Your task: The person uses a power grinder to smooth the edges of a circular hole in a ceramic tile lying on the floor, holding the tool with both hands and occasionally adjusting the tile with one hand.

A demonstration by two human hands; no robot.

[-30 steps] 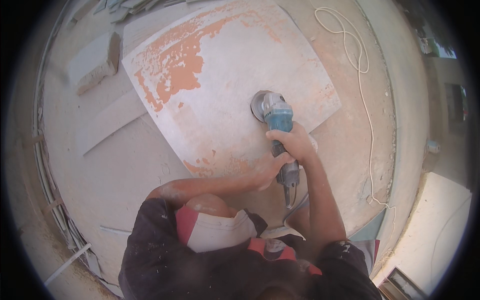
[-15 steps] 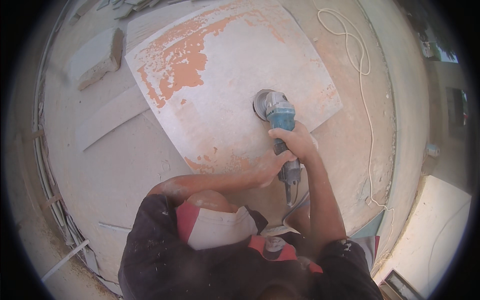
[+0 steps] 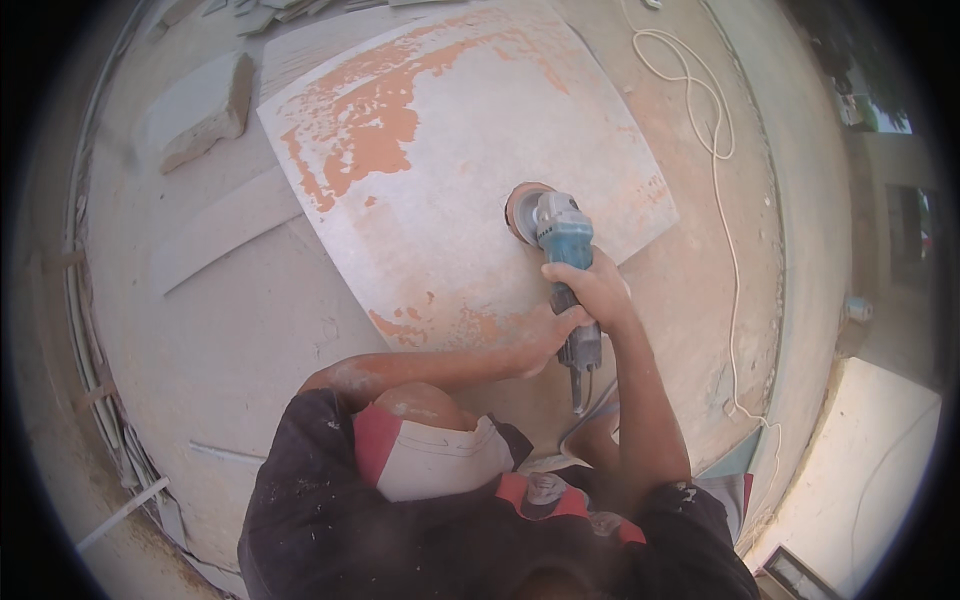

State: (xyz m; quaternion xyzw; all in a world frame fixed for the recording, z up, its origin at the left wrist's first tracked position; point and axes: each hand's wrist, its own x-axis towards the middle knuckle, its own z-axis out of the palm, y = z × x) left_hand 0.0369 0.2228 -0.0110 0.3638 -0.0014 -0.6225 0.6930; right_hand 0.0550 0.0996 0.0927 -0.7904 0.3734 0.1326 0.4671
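A teal and grey angle grinder point(image 3: 568, 243) is gripped in both hands. My right hand point(image 3: 597, 290) wraps round the front of its body, just behind the metal head. Farther back, my left hand point(image 3: 556, 336) closes round the dark rear handle. The round disc point(image 3: 522, 212), with a reddish-brown face, is at the surface of a large pale slab point(image 3: 450, 180); whether it touches cannot be made out. Patches of orange-brown coating point(image 3: 375, 140) cover the slab's far left part, with smaller ones along its near and right edges.
A thick stone block point(image 3: 203, 110) and a flat board point(image 3: 228, 235) lie left of the slab. Broken pieces point(image 3: 285, 12) are piled at the far edge. A white cable point(image 3: 733, 240) runs along the right side with a loop. Pipes point(image 3: 92, 340) line the left rim.
The grinder's head and disc have shifted slightly nearer, and more of the disc's reddish-brown part shows. Both hands keep their grip. The whole view has moved a little.
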